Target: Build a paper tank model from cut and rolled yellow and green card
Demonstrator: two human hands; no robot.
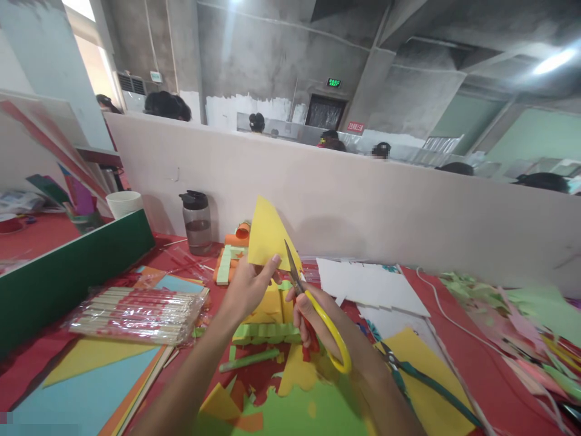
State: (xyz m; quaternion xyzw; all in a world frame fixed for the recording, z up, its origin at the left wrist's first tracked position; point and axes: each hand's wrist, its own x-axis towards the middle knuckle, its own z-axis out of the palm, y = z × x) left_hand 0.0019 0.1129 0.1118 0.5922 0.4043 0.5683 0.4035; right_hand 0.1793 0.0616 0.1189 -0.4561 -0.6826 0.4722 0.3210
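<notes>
My left hand (254, 284) pinches a yellow sheet of paper (267, 236) by its lower edge, holding it upright above the table. In my right hand (318, 309) is a pair of scissors (329, 327) with yellow and red handles. The dark blades point up and left at the sheet's right edge; whether they are cutting into it I cannot tell. Below my hands lies a yellow and green paper construction (267, 309), partly hidden by them. A green paper roll (249, 360) and a green sheet with a scalloped edge (290, 412) lie nearer to me.
A water bottle (198, 223) stands by the white partition (363, 206). Plastic-wrapped sticks (131, 315) lie on coloured paper at left, beside a green divider (77, 266). Green-handled pliers (431, 387) rest on yellow paper at right. Paper scraps (521, 309) cover the far right. People sit beyond the partition.
</notes>
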